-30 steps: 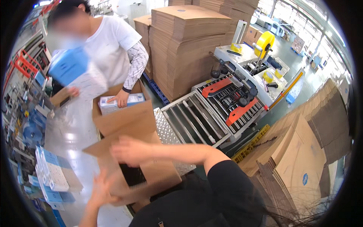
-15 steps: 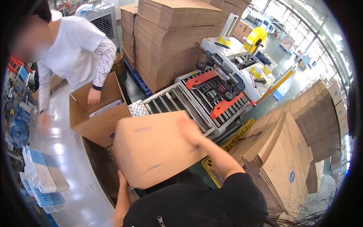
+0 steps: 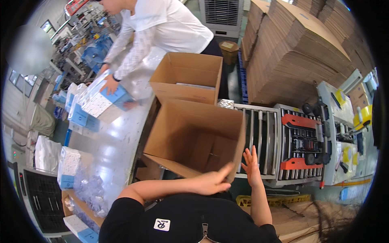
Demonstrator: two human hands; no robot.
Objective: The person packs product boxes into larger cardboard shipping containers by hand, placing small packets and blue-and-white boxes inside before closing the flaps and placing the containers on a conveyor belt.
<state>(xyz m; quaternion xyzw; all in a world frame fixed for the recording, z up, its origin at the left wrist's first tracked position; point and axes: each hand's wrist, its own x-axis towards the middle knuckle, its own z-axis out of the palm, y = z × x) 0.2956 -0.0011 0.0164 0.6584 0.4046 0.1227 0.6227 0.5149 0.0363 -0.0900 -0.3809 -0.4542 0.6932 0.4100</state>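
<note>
Right before me stands an open cardboard box [image 3: 214, 117], its top facing up and only bare brown walls and floor showing inside. Across its near edge reaches my left hand [image 3: 212, 181], fingers stretched apart over the near right corner; whether it touches the cardboard I cannot tell. My right hand [image 3: 252, 167] is raised beside the box's right side, fingers spread and nothing in it. Behind it, close against it, is another open carton [image 3: 186, 90] with a flat pale item [image 3: 196, 86] inside.
A co-worker in white [image 3: 174, 26] grips white-and-blue packs [image 3: 103, 99] on the shiny table [image 3: 117, 141] at left. Right of the boxes lies a roller conveyor [image 3: 259, 137] leading to a taping machine [image 3: 302, 141]. Flattened cartons [image 3: 291, 56] are stacked behind; a yellow pallet [image 3: 279, 199] lies low right.
The carton I held tilted now stands open side up in front of me, and both my hands have opened. My view has turned left. The co-worker has moved from the carton to the packs.
</note>
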